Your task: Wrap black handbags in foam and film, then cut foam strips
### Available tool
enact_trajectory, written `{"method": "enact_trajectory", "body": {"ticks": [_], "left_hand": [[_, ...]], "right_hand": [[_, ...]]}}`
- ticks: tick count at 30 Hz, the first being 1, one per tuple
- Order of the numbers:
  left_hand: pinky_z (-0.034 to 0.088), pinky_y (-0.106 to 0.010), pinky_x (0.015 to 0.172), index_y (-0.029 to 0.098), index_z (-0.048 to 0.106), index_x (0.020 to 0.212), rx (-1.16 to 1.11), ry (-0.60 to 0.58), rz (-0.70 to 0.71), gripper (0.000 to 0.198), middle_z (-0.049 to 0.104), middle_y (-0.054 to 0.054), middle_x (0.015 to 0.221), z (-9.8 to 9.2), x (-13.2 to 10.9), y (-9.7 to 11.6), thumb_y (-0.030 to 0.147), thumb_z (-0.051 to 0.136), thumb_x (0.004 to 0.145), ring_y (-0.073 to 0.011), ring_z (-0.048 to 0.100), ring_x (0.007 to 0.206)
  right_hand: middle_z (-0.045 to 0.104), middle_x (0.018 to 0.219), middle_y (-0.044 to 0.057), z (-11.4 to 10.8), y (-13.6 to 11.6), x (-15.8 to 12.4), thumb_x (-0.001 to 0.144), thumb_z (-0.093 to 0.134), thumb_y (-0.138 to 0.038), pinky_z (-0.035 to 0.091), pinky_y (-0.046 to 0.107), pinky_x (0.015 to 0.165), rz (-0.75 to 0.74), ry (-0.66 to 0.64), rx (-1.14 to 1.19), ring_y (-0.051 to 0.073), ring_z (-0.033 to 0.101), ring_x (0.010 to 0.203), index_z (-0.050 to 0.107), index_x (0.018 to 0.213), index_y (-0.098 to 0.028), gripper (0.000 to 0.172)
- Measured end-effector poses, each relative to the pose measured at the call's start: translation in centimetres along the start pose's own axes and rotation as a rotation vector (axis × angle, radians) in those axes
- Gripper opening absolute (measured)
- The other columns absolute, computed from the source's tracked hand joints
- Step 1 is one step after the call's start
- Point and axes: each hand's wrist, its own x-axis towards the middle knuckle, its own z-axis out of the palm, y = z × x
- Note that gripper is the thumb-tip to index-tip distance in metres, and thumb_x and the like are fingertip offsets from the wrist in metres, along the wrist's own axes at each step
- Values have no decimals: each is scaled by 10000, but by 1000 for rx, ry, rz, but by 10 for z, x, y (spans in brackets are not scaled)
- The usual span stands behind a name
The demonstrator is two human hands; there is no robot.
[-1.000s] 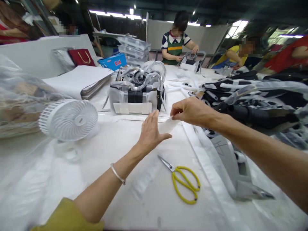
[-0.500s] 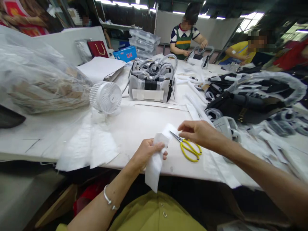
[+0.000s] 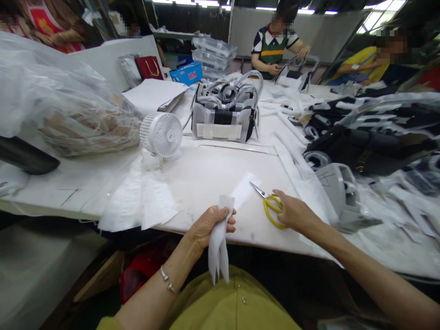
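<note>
My left hand (image 3: 215,222) is closed around thin white strips (image 3: 217,250) of soft paper-like material. Their loose ends hang down past the table's front edge. Another white strip (image 3: 244,190) lies flat on the table just beyond that hand. To the right are small scissors (image 3: 273,210) with yellow handles, lying with the metal blades pointing up and left over the end of the flat strip. My right hand (image 3: 292,211) has its fingers at the yellow handle loops and grips them; the fingertips are partly hidden.
A white fan (image 3: 164,134) stands left of centre, with white sheets (image 3: 137,201) below it. A clear-wrapped handbag (image 3: 223,117) sits behind. Black bags (image 3: 367,146) and a grey tape dispenser (image 3: 338,192) are at right. A plastic sack (image 3: 92,123) fills the left. Co-workers are across the table.
My right hand has moved down from beside the scissor blades onto the yellow handles. My left hand's strips now hang as separate tails, and the flat strip shows more. The view has shifted slightly.
</note>
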Motion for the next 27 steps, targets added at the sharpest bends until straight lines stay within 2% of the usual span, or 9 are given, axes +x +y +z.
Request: {"method": "enact_trajectory", "body": {"ticks": [2,5,8,12,14,17,21,27], "left_hand": [[509,-185,552,83,643,804,-8,7,7,492,614,-3,584,-3,-1,-1,414,918,565,-66,572,464],[510,-192,565,59,646,816,3,21,-2,525,619,-17,583,-6,-2,-1,422,921,555,-70,574,462],[511,-201,572,51,658,826,35,32,-18,539,633,-32,587,-7,-1,-1,434,920,551,-81,586,467],[500,-207,561,53,671,805,82,8,-42,517,651,-50,584,-4,-3,2,438,913,557,-98,601,476],[489,-211,542,51,673,781,83,-18,-55,512,655,-62,579,-2,-4,4,433,919,544,-108,601,478],[486,-221,538,52,678,773,87,-52,-82,522,660,-73,580,1,-6,5,434,927,519,-128,617,499],[493,-222,526,49,694,797,162,-54,-101,539,680,-89,599,0,-8,2,462,912,528,-146,638,504],[508,-206,518,51,708,809,209,-73,-95,527,706,-103,630,-3,-8,0,471,899,554,-144,653,507]], "right_hand": [[571,767,-2,-13,-3,-6,700,602,-114,413,272,612,38,-131,314,180,562,689,474,1358,-154,672],[443,690,-58,-28,-14,-33,746,698,-268,368,241,560,-75,-322,758,131,479,625,507,1330,-199,619],[475,719,-41,-37,-32,-71,807,713,-419,381,249,563,-173,-461,1045,124,477,621,488,1364,-216,634],[585,887,35,-37,-54,-104,854,650,-531,472,309,656,-208,-608,1330,169,582,729,490,1355,-235,604],[600,959,66,-33,-60,-109,835,638,-597,499,342,681,-213,-651,1409,186,614,753,527,1306,-222,612],[610,954,75,-24,-61,-110,836,598,-649,514,348,646,-194,-683,1429,172,620,681,553,1266,-198,625],[620,921,74,-16,-60,-107,883,545,-631,507,320,583,-159,-671,1417,152,606,612,549,1265,-184,589],[625,925,75,-12,-60,-104,933,482,-598,511,281,565,-88,-655,1406,137,595,626,531,1266,-176,539]]}}
